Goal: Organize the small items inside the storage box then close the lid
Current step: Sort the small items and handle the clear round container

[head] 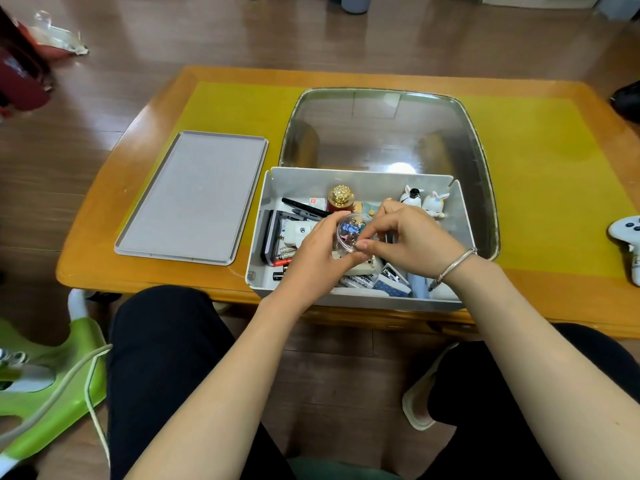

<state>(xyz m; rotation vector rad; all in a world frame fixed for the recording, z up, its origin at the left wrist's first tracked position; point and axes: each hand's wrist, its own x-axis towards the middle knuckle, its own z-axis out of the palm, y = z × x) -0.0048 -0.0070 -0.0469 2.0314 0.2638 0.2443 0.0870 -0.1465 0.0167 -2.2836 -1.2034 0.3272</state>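
Note:
A grey storage box (263,216) stands at the table's front edge, full of small items: black pens (304,207), a gold-topped red bottle (341,199), two rabbit figurines (424,200), batteries and cards. Above the box, my left hand (318,251) and my right hand (410,239) both grip a small clear round container (351,232) holding coloured clips. The grey lid (194,199) lies flat on the table left of the box.
A large clear plastic tub (388,129) sits behind the box on a yellow mat (540,161). A white game controller (627,237) lies at the right edge. A green stool (52,379) stands on the floor at my left.

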